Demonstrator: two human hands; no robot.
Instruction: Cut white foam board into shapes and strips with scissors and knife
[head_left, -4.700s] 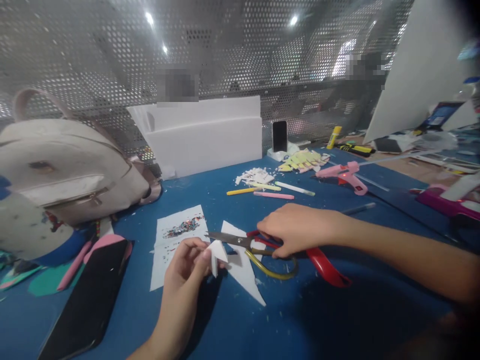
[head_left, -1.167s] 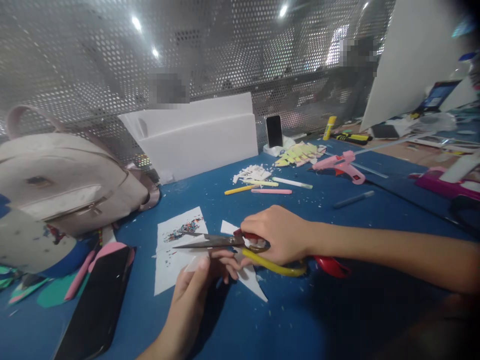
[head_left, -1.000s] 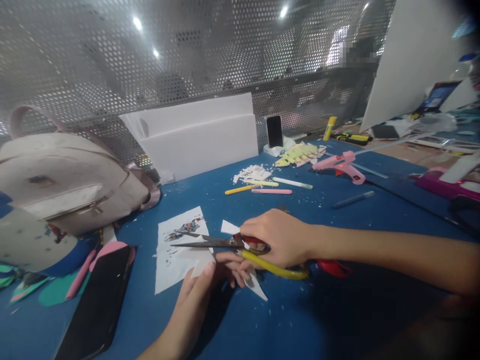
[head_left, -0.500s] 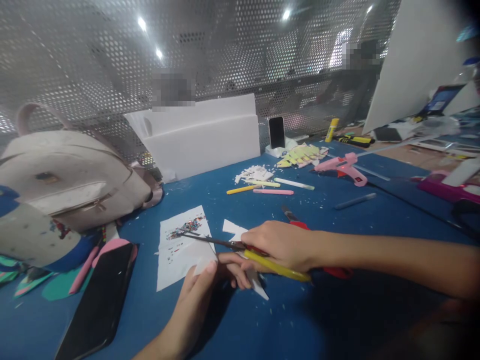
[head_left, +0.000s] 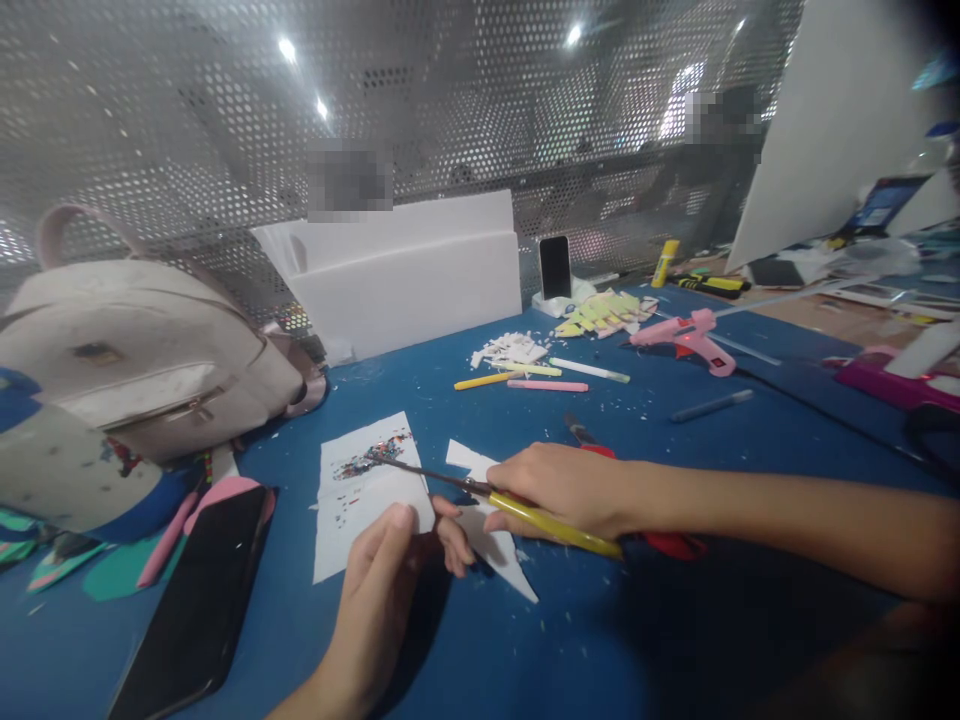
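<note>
My right hand (head_left: 555, 490) is closed around yellow-handled scissors (head_left: 517, 510), whose blades point left and look nearly together. Between the thumb and fingers of my left hand (head_left: 397, 560) is a small white piece (head_left: 412, 495), paper or thin foam. The scissor blades lie just above its upper edge. Beneath and behind it is a white sheet (head_left: 334, 545) with a patch of small multicoloured bits (head_left: 375, 455). White cut scraps (head_left: 499, 550) rest on the table below my right hand. A red-handled tool (head_left: 675, 545) is partly hidden under my right forearm.
On the blue table are a black phone (head_left: 199, 600), several markers (head_left: 547, 385), white crumbs (head_left: 510, 348) and a pink glue gun (head_left: 686, 338) with its cord. A pale backpack (head_left: 150, 340) stands left. White boards (head_left: 420, 290) lean against a perforated metal screen (head_left: 465, 100).
The scissor blades have come together and swung slightly upward. My left hand has shifted left with the white piece, which now lies flatter, and its fingers have drawn away from the scissors.
</note>
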